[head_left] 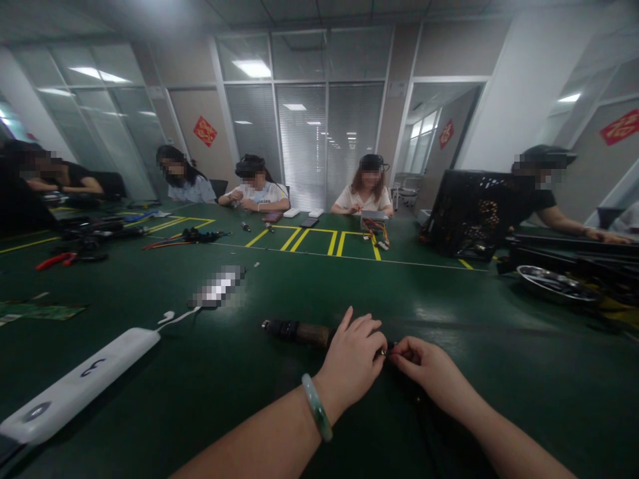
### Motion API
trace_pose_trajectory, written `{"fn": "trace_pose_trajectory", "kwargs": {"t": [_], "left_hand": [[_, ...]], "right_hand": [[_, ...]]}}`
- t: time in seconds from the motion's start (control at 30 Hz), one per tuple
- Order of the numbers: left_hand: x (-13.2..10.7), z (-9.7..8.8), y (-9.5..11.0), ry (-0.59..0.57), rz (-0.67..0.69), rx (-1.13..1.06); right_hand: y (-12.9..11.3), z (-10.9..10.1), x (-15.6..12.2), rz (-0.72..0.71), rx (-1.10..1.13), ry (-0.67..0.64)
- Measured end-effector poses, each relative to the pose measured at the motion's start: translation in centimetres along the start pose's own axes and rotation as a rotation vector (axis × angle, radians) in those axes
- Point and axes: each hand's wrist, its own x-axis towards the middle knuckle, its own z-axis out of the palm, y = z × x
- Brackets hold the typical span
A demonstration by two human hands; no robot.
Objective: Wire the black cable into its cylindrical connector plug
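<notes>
My left hand rests on the green table, its fingers curled over the end of a dark cylindrical tool that lies on its side and points left. A pale green bangle sits on that wrist. My right hand is just to the right, fingertips pinched together on a tiny metallic part where the two hands meet. What the part is stays too small to make out.
A white power bank with a cable lies front left. A green circuit board and red pliers lie left. A black computer case and metal dish stand right. Several people sit round the far side.
</notes>
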Motion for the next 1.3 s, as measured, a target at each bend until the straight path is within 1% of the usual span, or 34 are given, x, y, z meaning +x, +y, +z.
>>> {"fn": "trace_pose_trajectory", "kwargs": {"t": [0.43, 0.63, 0.93, 1.17, 1.3], "left_hand": [[0.01, 0.45, -0.14, 0.025, -0.001, -0.017], [0.00, 0.46, -0.11, 0.008, -0.002, 0.001], [0.04, 0.15, -0.06, 0.001, 0.007, 0.014], [0.03, 0.11, -0.08, -0.020, -0.001, 0.032], [0.08, 0.17, -0.11, -0.033, 0.018, 0.054]], "right_hand": [[0.04, 0.22, 0.18, -0.002, 0.023, 0.018], [0.41, 0.20, 0.23, -0.001, 0.008, 0.022], [-0.30, 0.01, -0.03, 0.011, -0.008, 0.018], [-0.26, -0.03, 0.00, 0.020, -0.023, 0.010], [-0.22, 0.10, 0.05, 0.026, -0.019, 0.014]]}}
